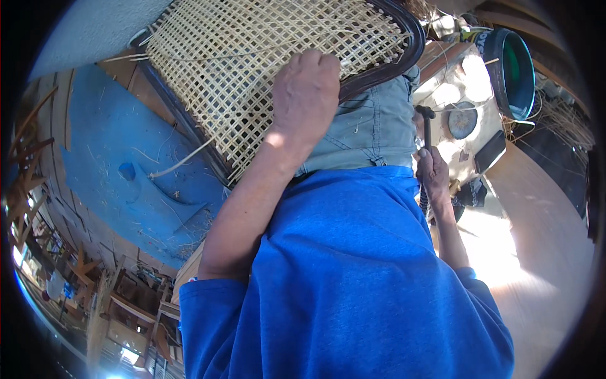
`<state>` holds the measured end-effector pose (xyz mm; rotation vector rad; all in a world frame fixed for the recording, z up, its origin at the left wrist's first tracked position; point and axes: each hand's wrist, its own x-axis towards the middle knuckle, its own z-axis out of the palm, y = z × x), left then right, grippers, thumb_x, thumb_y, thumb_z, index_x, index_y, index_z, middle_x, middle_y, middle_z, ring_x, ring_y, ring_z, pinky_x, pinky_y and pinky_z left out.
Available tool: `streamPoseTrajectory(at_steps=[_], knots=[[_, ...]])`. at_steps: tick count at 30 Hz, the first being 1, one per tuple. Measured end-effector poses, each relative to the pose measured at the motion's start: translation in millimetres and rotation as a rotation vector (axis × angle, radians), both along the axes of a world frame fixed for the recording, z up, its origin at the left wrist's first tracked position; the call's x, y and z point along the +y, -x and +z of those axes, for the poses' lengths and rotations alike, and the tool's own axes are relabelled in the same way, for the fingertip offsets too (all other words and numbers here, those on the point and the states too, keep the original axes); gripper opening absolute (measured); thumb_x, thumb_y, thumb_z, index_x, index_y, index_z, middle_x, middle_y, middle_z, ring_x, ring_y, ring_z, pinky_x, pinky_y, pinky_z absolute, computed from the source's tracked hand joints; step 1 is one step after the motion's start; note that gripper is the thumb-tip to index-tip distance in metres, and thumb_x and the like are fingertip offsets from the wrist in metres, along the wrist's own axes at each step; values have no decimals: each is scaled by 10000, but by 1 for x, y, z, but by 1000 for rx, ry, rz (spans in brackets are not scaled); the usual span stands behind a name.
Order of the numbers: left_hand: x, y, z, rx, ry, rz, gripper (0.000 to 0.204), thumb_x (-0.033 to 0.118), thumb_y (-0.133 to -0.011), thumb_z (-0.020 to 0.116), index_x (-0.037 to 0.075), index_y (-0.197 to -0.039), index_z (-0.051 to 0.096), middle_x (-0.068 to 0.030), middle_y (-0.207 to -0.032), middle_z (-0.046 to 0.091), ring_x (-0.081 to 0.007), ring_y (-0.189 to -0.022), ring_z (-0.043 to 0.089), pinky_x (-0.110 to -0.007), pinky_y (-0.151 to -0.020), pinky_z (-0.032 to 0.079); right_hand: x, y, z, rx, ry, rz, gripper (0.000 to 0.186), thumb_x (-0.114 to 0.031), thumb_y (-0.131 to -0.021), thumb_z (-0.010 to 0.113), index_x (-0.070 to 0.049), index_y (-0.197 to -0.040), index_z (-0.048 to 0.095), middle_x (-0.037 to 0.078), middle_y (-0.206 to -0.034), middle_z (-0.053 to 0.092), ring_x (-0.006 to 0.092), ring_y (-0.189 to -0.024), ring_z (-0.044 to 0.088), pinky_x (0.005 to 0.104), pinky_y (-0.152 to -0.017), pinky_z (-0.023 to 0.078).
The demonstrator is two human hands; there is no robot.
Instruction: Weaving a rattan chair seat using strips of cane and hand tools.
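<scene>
Across my lap lies a woven cane panel (233, 82) in a dark, rounded frame (413, 57). My left hand (306, 91) rests on the weave near the frame's near edge, its fingers curled under. Whatever they may grip is hidden by the back of the hand. Loose cane strands stick out from the panel's left side, one pale strand (183, 162) hanging over the frame corner. Down at my right side, my right hand (433, 172) is closed around a dark hammer (427, 126), its head pointing away from me and its ribbed handle showing below the hand.
A blue sheet (113, 158) strewn with cane scraps covers the floor at left. To the right, a dark bucket (514, 76) lies tipped near a round grey disc (463, 120) on a pale surface. Wooden chair parts (129, 309) stand at lower left.
</scene>
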<state>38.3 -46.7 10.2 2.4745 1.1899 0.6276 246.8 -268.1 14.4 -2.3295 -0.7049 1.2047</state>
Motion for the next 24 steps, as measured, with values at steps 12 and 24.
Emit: streamPoseTrajectory(at_steps=[12, 24], knots=[[-56, 195, 76, 213, 344, 407, 229, 85, -778, 540, 93, -990, 627, -140, -825, 563, -349, -751, 578, -423, -674, 484, -80, -146, -118, -426, 60, 710, 339, -350, -929, 450, -38, -972, 574, 197, -827, 613, 328, -838, 608, 429, -751, 449], [-289, 271, 63, 232, 1355, 803, 203, 113, -748, 562, 55, -896, 687, -177, -828, 658, -318, -801, 646, -376, -709, 495, -3, -94, -106, -546, 295, 1021, 360, -376, -924, 452, -65, -1000, 617, 165, -839, 637, 300, -853, 623, 419, -763, 458]])
